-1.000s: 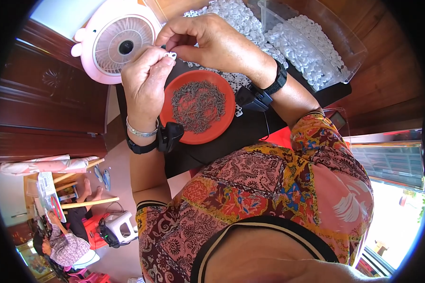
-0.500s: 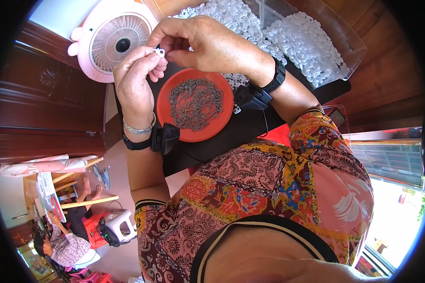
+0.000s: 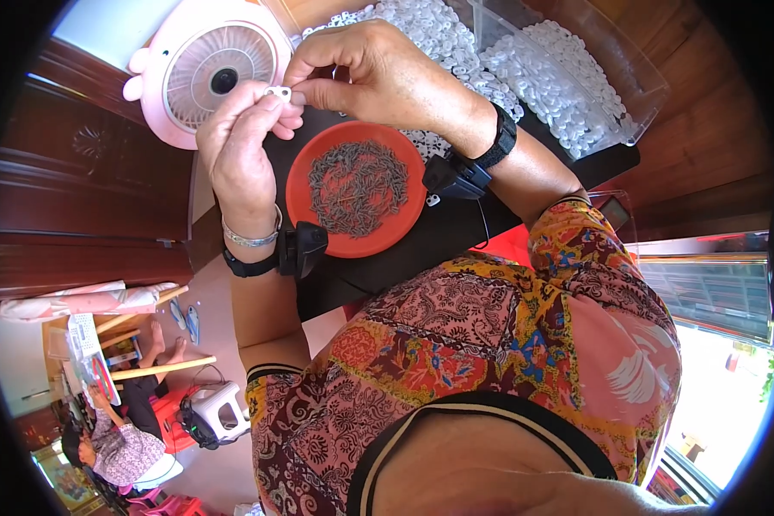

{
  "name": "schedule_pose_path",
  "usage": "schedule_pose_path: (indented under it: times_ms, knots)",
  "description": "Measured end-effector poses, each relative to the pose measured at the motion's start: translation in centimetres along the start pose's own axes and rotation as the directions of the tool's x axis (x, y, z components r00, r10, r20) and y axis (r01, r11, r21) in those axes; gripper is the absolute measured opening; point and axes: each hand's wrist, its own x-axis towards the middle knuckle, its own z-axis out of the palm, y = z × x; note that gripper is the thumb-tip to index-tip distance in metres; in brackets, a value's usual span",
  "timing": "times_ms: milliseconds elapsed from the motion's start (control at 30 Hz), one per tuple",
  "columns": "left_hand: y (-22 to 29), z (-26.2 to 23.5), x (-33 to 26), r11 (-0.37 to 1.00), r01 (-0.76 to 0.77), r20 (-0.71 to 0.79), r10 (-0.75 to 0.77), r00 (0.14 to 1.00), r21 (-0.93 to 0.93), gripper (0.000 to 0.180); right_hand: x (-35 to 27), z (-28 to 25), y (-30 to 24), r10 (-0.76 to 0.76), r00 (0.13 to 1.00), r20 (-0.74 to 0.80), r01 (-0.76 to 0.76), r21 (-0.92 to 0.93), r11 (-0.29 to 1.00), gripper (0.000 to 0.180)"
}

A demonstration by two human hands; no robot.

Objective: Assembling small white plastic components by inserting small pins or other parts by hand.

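Note:
My left hand (image 3: 241, 142) and my right hand (image 3: 365, 73) meet above the table, both pinching one small white plastic piece (image 3: 278, 91) between their fingertips. Just below them sits a red round plate (image 3: 305, 215) holding several small dark metal pieces (image 3: 355, 185). Past my right hand lies a heap of white plastic pieces (image 3: 439, 39) on the black table (image 3: 456, 232). A black device is strapped to each wrist.
A pink round desk fan (image 3: 206, 73) stands left of my hands. A clear plastic box (image 3: 576, 77) full of white pieces sits at the far right. One loose white piece (image 3: 433, 200) lies by the plate. Another person sits on the floor at lower left (image 3: 116, 447).
Both hands have stayed together on the white piece, shifting slightly left and up, away from the plate toward the fan.

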Motion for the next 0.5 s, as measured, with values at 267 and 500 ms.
schedule_pose_path:
  times_ms: [267, 500]
  knots:
    - [-0.2, 0.2, -0.1, 0.999, 0.013, 0.055, -0.014, 0.998, 0.031, 0.019, -0.2, 0.2, 0.8, 0.090, 0.996, 0.019, -0.092, 0.257, 0.962, 0.006]
    - [0.1, -0.4, 0.0, 0.997, 0.043, 0.109, -0.050, 0.993, 0.060, 0.023, 1.3, -0.8, -5.4, 0.288, 0.953, 0.096, -0.233, -0.378, 0.896, 0.003]
